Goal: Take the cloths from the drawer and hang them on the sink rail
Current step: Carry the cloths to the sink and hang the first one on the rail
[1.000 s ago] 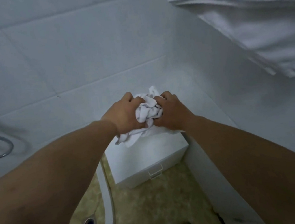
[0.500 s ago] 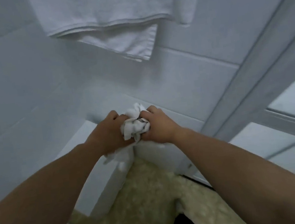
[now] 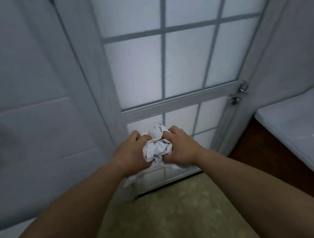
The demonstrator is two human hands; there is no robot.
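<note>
A crumpled bundle of white cloths (image 3: 157,148) is held out in front of me at mid-frame. My left hand (image 3: 130,155) grips its left side and my right hand (image 3: 180,148) grips its right side, both with fingers closed into the fabric. A loose corner of cloth hangs below my left wrist. The white sink (image 3: 303,130) shows at the right edge with a round drain. I see no rail and no drawer in this view.
A white door (image 3: 174,60) with frosted glass panes stands straight ahead, its metal handle (image 3: 238,93) at the right. A white tiled wall (image 3: 20,117) fills the left. The floor (image 3: 166,218) is greenish-beige. Dark wood shows beside the sink.
My view has swung to the right, from the white drawer unit and hanging towel to the door and sink. Both hands keep the same grip on the cloths.
</note>
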